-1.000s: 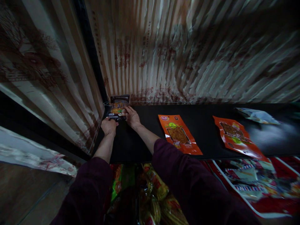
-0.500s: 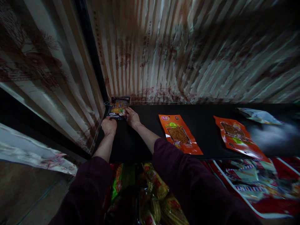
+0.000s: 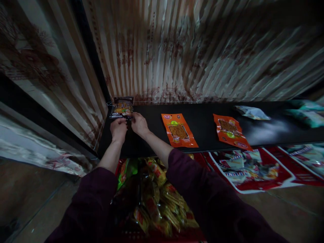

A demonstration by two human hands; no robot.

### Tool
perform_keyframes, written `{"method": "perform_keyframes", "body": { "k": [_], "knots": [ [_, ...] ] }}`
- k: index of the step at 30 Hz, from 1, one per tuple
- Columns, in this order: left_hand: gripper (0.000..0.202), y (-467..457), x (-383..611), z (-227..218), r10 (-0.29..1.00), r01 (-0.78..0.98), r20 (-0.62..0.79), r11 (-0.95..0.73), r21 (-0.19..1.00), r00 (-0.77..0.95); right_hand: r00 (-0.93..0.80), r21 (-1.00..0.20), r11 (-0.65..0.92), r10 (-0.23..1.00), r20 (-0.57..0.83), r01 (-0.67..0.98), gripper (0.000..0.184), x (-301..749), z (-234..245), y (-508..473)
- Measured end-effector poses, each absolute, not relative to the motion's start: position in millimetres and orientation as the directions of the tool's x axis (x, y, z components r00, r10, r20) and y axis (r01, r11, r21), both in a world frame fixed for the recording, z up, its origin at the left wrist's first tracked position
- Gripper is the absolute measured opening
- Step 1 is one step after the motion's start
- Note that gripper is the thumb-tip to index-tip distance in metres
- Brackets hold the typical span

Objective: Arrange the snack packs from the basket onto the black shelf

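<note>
A small dark snack packet (image 3: pixel 122 107) with a yellow picture and pale lettering lies at the back left corner of the black shelf (image 3: pixel 152 130). My left hand (image 3: pixel 118 129) has its fingers curled at the packet's lower left edge. At the lower right corner, my right hand (image 3: pixel 139 125) pinches the same edge, its fingertips close to those of the left. On the shelf to the right of my hands lies a flat orange snack bag (image 3: pixel 179 131) with a window showing brown sticks.
Farther right lie another orange bag (image 3: pixel 230 131), a pale packet (image 3: pixel 253 112) and a greenish packet (image 3: pixel 307 111). Below the shelf sit several yellow-wrapped snacks (image 3: pixel 154 199) and red bags (image 3: pixel 250 168). A pleated patterned curtain (image 3: pixel 164 50) hangs behind, and a dark post (image 3: pixel 93 44) rises at left.
My right hand has slid from the packet's right side to its lower edge, nearer my left hand. The view has shifted, showing more of the shelf's right end and the snacks below.
</note>
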State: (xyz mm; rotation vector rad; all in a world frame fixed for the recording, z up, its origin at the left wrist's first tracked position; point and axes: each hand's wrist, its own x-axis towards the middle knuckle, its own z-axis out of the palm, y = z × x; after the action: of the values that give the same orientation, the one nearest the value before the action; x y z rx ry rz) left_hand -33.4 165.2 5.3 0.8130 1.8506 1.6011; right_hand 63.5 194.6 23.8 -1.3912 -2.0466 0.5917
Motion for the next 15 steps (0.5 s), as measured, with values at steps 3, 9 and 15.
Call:
{"method": "perform_keyframes", "body": {
  "k": [3,9,15],
  "knots": [
    [0.020,122.6,-11.4,27.9,0.839,0.054,-0.006,0.042,0.998,-0.544,-0.322,-0.670,0.408,0.911,0.258,0.620,0.034,83.3,38.4,151.6],
    [0.018,23.7,10.0,36.9,0.969,0.083,-0.105,0.127,0.988,-0.222,-0.363,-0.749,0.477,0.871,0.331,0.460,0.030,142.1,33.6,49.7],
    [0.025,-42.8,30.0,-3.8,0.986,0.493,-0.159,0.165,0.854,-0.055,-0.346,-0.738,0.388,0.912,0.222,0.551,0.031,193.8,-25.0,-19.7]
  ]
}}
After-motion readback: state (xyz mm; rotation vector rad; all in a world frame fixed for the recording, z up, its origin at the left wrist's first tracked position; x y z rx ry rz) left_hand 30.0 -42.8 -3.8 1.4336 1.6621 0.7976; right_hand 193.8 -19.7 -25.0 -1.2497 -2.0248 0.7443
